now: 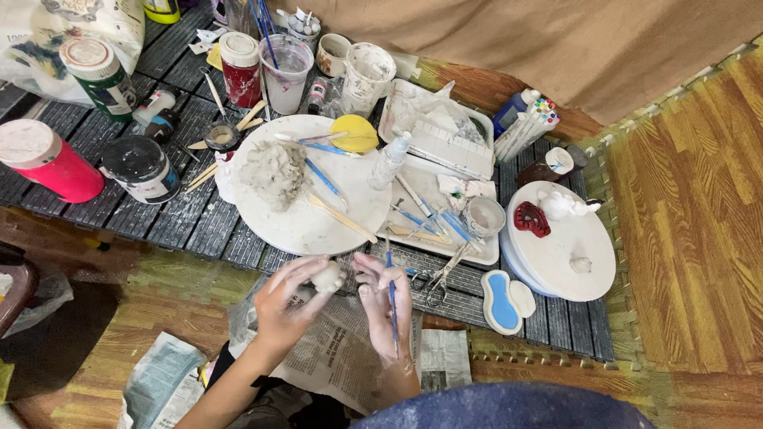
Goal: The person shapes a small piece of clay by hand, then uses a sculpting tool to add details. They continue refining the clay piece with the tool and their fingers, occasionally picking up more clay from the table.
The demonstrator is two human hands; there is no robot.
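Showing both hands over newspaper (334, 357) at the near edge of a dark slatted table (183, 214). Left hand (288, 306): grip closed around a small pale clay ball (327, 276), fingers curled over it. Right hand (387, 310): grip closed w/ a blue-handled modelling tool (391, 294) pinched upright, its tip just beside the ball. Behind: round white board (318, 214) w/ a grey clay lump (274, 171); rectangular tray (485, 254) of tools; scissors (439, 278) near the right hand.

Rough matt grey clay lump (274, 172), smooth white round board (318, 218), crumpled newspaper (334, 353), glossy metal scissors (439, 280)
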